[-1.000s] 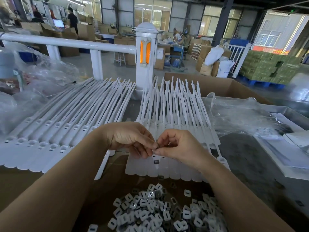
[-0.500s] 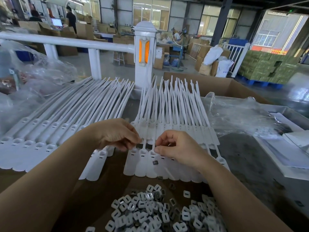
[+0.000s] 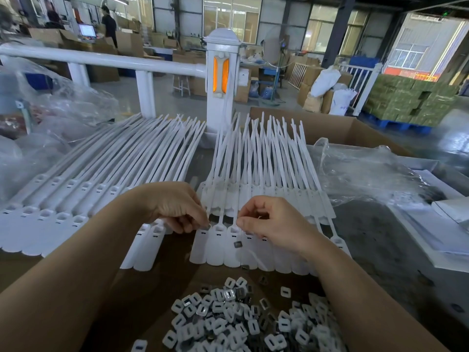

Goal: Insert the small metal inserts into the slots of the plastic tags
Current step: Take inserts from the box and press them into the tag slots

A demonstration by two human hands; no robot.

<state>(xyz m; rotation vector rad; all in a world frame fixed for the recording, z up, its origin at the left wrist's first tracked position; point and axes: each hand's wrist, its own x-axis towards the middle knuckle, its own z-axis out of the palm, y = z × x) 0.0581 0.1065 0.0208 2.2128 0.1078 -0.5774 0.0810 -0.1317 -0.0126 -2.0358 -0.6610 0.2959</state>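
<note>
A row of white plastic tags (image 3: 218,247) lies in front of me, long tails pointing away. My left hand (image 3: 175,207) pinches a small metal insert (image 3: 206,226) at the head of the leftmost tag in that row. My right hand (image 3: 274,222) has its thumb and forefinger pinched at the head of a tag two places to the right; what they hold is hidden. One loose metal insert (image 3: 238,244) lies on a tag body between my hands. A heap of small square inserts (image 3: 228,318) covers the cardboard close to me.
A second fan of white tags (image 3: 83,199) lies to the left. Crumpled clear plastic bags (image 3: 368,171) sit right and far left. A white railing post (image 3: 220,80) stands behind the tags, an open cardboard box (image 3: 337,128) beside it. White sheets (image 3: 436,232) lie at the right.
My hands were joined above the tags, then came apart and lowered onto the tag heads. The left hand moved left and down with an insert.
</note>
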